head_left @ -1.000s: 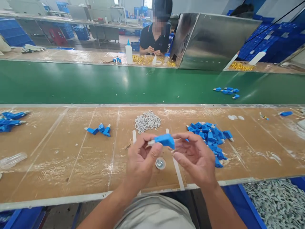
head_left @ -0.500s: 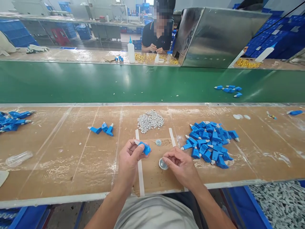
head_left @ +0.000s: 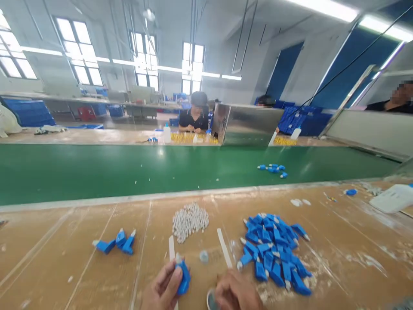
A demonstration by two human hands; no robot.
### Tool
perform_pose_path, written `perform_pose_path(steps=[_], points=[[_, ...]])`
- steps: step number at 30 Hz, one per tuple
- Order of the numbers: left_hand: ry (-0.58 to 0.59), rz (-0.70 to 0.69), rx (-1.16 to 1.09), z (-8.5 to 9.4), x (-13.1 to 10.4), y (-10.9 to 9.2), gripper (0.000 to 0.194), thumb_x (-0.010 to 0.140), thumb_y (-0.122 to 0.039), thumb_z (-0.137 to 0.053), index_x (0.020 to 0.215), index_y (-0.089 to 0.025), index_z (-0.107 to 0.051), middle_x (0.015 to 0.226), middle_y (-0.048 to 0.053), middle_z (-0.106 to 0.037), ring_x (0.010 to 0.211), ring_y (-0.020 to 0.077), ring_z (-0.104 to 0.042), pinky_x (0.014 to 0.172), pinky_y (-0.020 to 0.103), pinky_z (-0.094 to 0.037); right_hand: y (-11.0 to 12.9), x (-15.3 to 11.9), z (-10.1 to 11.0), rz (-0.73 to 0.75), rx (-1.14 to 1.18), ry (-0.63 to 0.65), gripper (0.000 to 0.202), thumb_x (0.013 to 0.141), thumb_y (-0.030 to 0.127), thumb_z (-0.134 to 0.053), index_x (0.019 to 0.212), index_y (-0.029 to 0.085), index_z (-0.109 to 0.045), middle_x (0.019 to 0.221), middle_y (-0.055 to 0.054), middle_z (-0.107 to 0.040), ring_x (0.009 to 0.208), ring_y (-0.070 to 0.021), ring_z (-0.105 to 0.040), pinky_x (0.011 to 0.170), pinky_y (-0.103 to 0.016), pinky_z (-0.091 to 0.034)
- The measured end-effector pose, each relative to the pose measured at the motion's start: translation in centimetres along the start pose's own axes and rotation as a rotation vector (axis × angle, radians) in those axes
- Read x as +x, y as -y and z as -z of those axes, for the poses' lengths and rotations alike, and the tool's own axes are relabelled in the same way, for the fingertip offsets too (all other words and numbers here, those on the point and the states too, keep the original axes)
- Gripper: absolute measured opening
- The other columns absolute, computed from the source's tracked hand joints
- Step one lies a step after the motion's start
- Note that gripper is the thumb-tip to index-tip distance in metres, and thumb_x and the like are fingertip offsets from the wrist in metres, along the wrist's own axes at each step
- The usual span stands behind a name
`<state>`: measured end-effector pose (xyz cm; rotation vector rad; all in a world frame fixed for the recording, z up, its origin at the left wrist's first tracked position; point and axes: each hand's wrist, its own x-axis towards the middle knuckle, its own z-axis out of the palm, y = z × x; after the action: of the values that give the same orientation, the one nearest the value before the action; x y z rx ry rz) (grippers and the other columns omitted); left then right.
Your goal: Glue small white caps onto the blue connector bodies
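My left hand (head_left: 165, 287) is closed around a blue plastic piece (head_left: 183, 279) with a whitish tip pointing up and away. My right hand (head_left: 238, 289), slightly blurred, has its fingers drawn together at the rim of a small round dish (head_left: 211, 300). Whatever those fingers pinch is hidden. Between and beyond the hands lies a small clear disc (head_left: 204, 257) on the brown work surface. A heap of small grey-white pieces (head_left: 190, 221) sits farther back. To the right spreads a large pile of similar blue pieces (head_left: 274, 252).
Three blue pieces (head_left: 120, 242) lie to the left. White tape strips (head_left: 225, 248) mark the bench. Beyond it runs a green belt (head_left: 103, 170) carrying several blue pieces (head_left: 272, 168). Across it a person (head_left: 194, 118) sits beside a metal panel (head_left: 250, 125). A white object (head_left: 392, 199) lies far right.
The view has tilted up, so hands and bench appear lower. The blue piece in my left hand has turned, its tip now pointing up. My right hand remains by the dish.
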<state>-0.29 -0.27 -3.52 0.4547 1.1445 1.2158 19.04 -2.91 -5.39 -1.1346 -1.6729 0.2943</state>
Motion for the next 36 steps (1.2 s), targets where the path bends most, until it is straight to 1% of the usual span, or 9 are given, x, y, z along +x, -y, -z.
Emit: perform_pose_path(steps=[1, 2, 4, 7, 10, 15, 21, 25, 36], points=[[0.039, 0.009, -0.001, -0.3, -1.0, -0.4, 0.047, 0.056, -0.040, -0.093, 0.094, -0.018, -0.077, 0.088, 0.004, -0.077, 0.091, 0.0219, -0.073, 0.077, 0.025, -0.060, 0.8, -0.1, 0.8, -0.217, 0.161, 0.040, 0.011, 0.069, 0.030, -0.075, 0.068, 0.032, -0.064, 0.057, 0.004, -0.062, 0.043, -0.0222, -0.058, 0.037, -0.032, -0.046], [0.122, 0.017, -0.003, -0.7, -1.9, -0.7, 0.041, 0.064, -0.037, -0.090, 0.096, -0.017, -0.076, 0.092, 0.005, -0.077, 0.092, 0.0198, -0.072, 0.080, 0.023, -0.059, 1.4, -0.2, 1.6, -0.355, 0.233, 0.045, 0.006, 0.076, 0.034, -0.072, 0.073, 0.031, -0.067, 0.063, 0.001, -0.065, 0.054, -0.0240, -0.063, 0.044, -0.034, -0.050], [0.288, 0.067, -0.021, -1.4, -2.9, -1.0, 0.034, 0.071, -0.033, -0.086, 0.098, -0.015, -0.075, 0.094, 0.005, -0.076, 0.091, 0.0164, -0.071, 0.079, 0.020, -0.058, 1.8, -0.3, 2.7, -0.530, 0.335, 0.038, 0.013, 0.083, 0.036, -0.070, 0.076, 0.025, -0.069, 0.070, -0.001, -0.067, 0.063, -0.0211, -0.063, 0.056, -0.032, -0.052], [0.364, 0.201, -0.029, -1.9, -3.3, -0.7, 0.030, 0.077, -0.031, -0.082, 0.099, -0.012, -0.074, 0.091, 0.006, -0.074, 0.082, 0.0135, -0.071, 0.070, 0.016, -0.058, 1.1, -0.5, 3.2, -0.714, 0.476, -0.060, 0.024, 0.082, 0.042, -0.074, 0.083, 0.019, -0.067, 0.078, -0.002, -0.065, 0.061, -0.0137, -0.054, 0.055, -0.026, -0.047], [0.359, 0.296, -0.036, -2.0, -3.5, -0.3, 0.029, 0.079, -0.030, -0.081, 0.101, -0.012, -0.074, 0.089, 0.006, -0.073, 0.079, 0.0126, -0.072, 0.071, 0.017, -0.060, 1.0, -0.2, 3.2, -0.778, 0.574, -0.134, 0.029, 0.077, 0.043, -0.078, 0.083, 0.018, -0.066, 0.078, -0.002, -0.063, 0.059, -0.0113, -0.050, 0.052, -0.023, -0.043], [0.443, 0.328, -0.053, -2.4, -3.8, -0.1, 0.024, 0.083, -0.029, -0.076, 0.098, -0.010, -0.073, 0.087, 0.007, -0.072, 0.078, 0.0119, -0.071, 0.071, 0.016, -0.059, 2.2, 0.9, 3.5, -0.739, 0.637, -0.207, 0.024, 0.077, 0.037, -0.081, 0.083, 0.018, -0.068, 0.080, -0.002, -0.065, 0.059, -0.0105, -0.050, 0.053, -0.023, -0.042], [0.551, 0.421, -0.086, -2.7, -4.1, -0.3, 0.024, 0.088, -0.030, -0.070, 0.097, -0.008, -0.074, 0.090, 0.010, -0.071, 0.081, 0.0125, -0.068, 0.070, 0.015, -0.058, 4.9, 1.7, 3.5, -0.461, 0.435, -0.196, 0.003, 0.089, 0.023, -0.071, 0.090, 0.021, -0.069, 0.084, -0.001, -0.065, 0.068, -0.0136, -0.058, 0.064, -0.027, -0.047], [0.576, 0.430, -0.096, -2.5, -4.2, -0.3, 0.025, 0.089, -0.030, -0.069, 0.099, -0.008, -0.074, 0.093, 0.011, -0.070, 0.082, 0.0126, -0.068, 0.071, 0.015, -0.058, 6.1, 2.1, 3.2, -0.339, 0.372, -0.174, 0.007, 0.091, 0.015, -0.067, 0.093, 0.021, -0.068, 0.085, -0.002, -0.064, 0.080, -0.0164, -0.061, 0.070, -0.028, -0.050], [0.585, 0.439, -0.111, -2.4, -4.2, -0.2, 0.026, 0.089, -0.031, -0.069, 0.100, -0.008, -0.073, 0.091, 0.010, -0.070, 0.080, 0.0121, -0.067, 0.073, 0.016, -0.057, 5.8, 1.8, 2.8, -0.358, 0.356, -0.150, 0.008, 0.091, 0.016, -0.067, 0.093, 0.023, -0.068, 0.086, -0.002, -0.065, 0.081, -0.0175, -0.062, 0.068, -0.029, -0.050]])
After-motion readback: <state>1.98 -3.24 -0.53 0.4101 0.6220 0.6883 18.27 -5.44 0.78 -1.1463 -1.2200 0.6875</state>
